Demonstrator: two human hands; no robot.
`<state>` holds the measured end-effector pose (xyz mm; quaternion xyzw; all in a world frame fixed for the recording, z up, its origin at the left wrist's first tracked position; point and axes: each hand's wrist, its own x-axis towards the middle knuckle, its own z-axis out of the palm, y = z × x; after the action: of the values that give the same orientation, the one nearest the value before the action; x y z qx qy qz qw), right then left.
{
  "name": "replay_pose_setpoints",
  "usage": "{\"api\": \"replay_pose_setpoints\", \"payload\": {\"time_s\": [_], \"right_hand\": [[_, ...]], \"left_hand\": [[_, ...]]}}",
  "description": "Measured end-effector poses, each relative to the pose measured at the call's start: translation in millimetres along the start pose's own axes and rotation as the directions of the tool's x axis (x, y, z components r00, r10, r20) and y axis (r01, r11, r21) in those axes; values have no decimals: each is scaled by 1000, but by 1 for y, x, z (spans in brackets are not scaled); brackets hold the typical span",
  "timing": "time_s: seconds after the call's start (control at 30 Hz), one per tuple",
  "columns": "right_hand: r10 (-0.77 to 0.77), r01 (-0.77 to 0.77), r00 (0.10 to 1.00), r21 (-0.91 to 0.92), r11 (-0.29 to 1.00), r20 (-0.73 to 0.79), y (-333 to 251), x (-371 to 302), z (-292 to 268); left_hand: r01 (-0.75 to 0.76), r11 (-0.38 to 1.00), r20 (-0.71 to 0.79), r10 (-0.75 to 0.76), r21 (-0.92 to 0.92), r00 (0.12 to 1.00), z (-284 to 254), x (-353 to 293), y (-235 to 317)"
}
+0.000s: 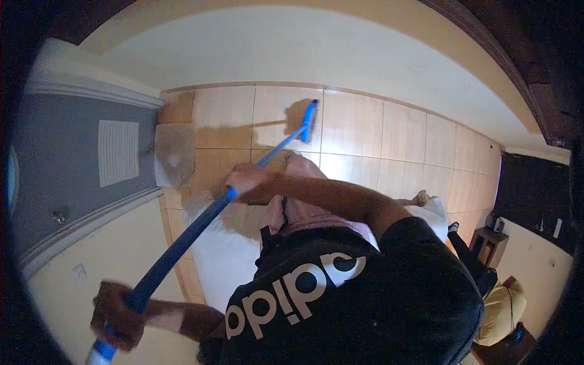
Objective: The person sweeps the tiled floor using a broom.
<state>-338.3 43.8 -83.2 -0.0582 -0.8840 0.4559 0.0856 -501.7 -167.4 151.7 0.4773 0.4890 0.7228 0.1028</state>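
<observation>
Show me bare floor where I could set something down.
Freest: the tiled floor between the blue broom head and the dark panel at right. Crowded: by the grey door, with its beige mat, and along the broom handle, held in the left hand and right hand.

Blue broom (184, 244) in both hands (118, 315) (247, 180)

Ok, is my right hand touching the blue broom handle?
Touching. The head view shows your right hand closed around the blue broom handle, which emerges on either side.
</observation>
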Motion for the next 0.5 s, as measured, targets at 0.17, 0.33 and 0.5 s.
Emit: {"api": "replay_pose_setpoints", "payload": {"time_s": [0.17,0.33,0.5], "right_hand": [[-143,152,982,62,986,-123,-9,51,47],[-127,128,992,139,982,-20,-12,44,66],[-24,25,1000,-41,999,12,21,-66,45]], "left_hand": [[-134,990,265,141,-46,954,37,2,37],[-170,976,219,197,-137,956,59,-8,47],[-17,996,-123,7,-88,992,83,-55,14]]}}
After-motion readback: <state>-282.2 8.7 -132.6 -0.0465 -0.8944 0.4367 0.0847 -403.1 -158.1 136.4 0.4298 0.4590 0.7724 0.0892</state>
